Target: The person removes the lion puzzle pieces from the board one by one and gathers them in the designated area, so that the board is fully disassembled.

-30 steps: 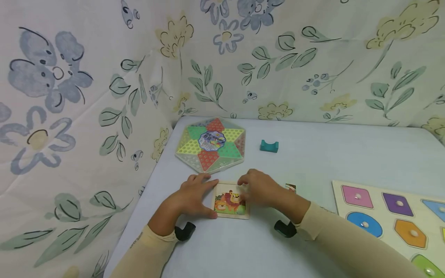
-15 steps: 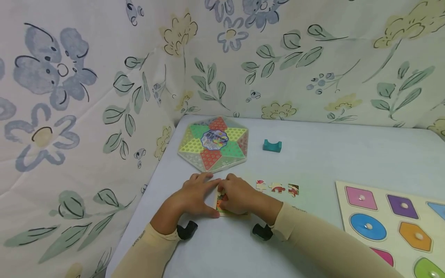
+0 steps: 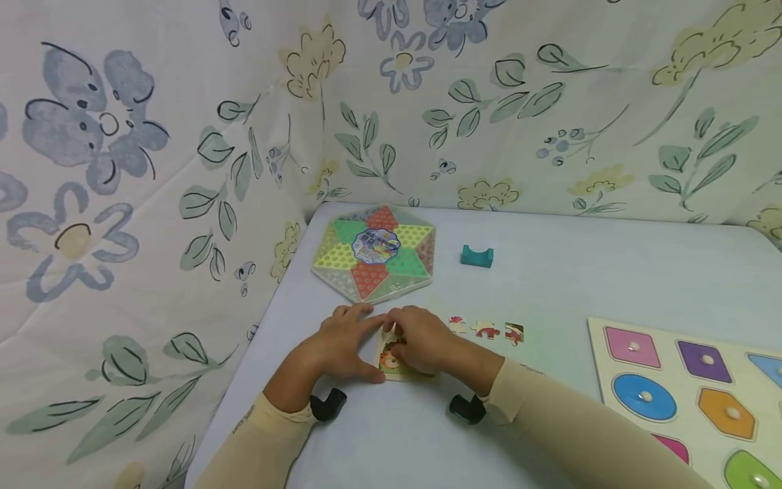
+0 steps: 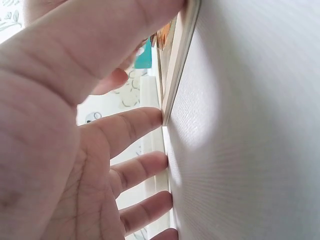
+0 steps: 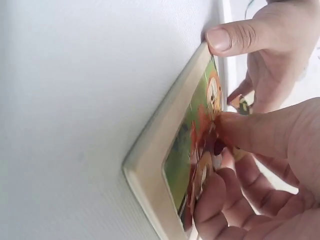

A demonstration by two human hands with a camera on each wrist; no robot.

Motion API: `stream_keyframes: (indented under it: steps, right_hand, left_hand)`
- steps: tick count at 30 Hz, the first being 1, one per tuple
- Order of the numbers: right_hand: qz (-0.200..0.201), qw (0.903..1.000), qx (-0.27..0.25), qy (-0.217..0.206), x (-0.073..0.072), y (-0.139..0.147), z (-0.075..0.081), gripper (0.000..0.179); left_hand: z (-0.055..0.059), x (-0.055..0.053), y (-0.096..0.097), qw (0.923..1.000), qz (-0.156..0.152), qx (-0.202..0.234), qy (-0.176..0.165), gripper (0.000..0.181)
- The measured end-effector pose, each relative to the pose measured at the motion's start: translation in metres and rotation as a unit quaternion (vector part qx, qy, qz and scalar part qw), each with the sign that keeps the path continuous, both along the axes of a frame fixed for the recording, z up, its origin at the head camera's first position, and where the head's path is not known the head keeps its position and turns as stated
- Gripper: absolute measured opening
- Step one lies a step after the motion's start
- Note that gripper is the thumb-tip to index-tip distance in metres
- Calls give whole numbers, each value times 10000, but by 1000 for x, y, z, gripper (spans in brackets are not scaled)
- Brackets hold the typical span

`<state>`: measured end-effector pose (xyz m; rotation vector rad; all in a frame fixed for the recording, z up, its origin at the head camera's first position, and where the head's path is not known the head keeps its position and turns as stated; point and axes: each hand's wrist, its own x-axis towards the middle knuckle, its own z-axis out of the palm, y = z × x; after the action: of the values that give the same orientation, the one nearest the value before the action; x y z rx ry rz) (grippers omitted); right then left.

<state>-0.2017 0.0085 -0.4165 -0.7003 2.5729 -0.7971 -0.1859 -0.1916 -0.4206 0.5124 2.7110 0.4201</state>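
A small wooden lion jigsaw in a pale frame (image 5: 150, 172) lies flat on the table. My left hand (image 3: 343, 348) is spread along its left side, thumb at the near corner and index finger (image 4: 142, 120) at the far one, both nearly straight. Over the picture, my right hand (image 3: 424, 343) has its fingers curled and pinches a jigsaw piece (image 5: 242, 103), which pokes out beyond the thumb in the right wrist view. That hand covers most of the picture in the head view. Loose jigsaw pieces (image 3: 487, 331) lie in a row to its right.
Beyond the hands lies a hexagonal Chinese checkers board (image 3: 369, 275). A teal notched block (image 3: 477, 257) sits right of it. A shape board with knobbed pieces (image 3: 666, 360) lies at the right. Floral cloth (image 3: 519, 102) hangs behind and at the left.
My right hand has moved left from the jigsaw's right side to over the picture, uncovering the row of loose pieces. Lately it has shifted only slightly. The left hand stays at the frame.
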Motion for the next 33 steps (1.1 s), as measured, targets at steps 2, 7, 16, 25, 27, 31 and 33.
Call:
stream_keyframes:
  steps: [2, 7, 16, 25, 27, 31, 33]
  right_hand:
    - [-24, 10000, -61, -21, -1, 1, 0, 14]
    - [-14, 9996, -274, 29, -4, 9, 7, 10]
    - [-480, 9970, -604, -33, -11, 58, 34, 13]
    - [-555, 9979, -72, -333, -6, 101, 16, 8]
    - [-574, 9981, 84, -221, -4, 102, 10, 6]
    - [-668, 9968, 443, 48, 2, 97, 1, 6]
    - [-732, 9953, 612, 142, 4, 95, 0, 6]
  left_hand:
    - [0, 0, 0, 10000, -19, -18, 13, 101]
    - [-1, 0, 0, 10000, -35, -11, 17, 101]
    - [-2, -1, 1, 10000, -33, 23, 2, 103]
    - [0, 0, 1, 10000, 49, 19, -1, 102]
    - [0, 0, 1, 10000, 78, 15, -21, 102]
    - [0, 1, 3, 10000, 80, 16, -37, 102]
    - [0, 1, 4, 10000, 67, 7, -39, 102]
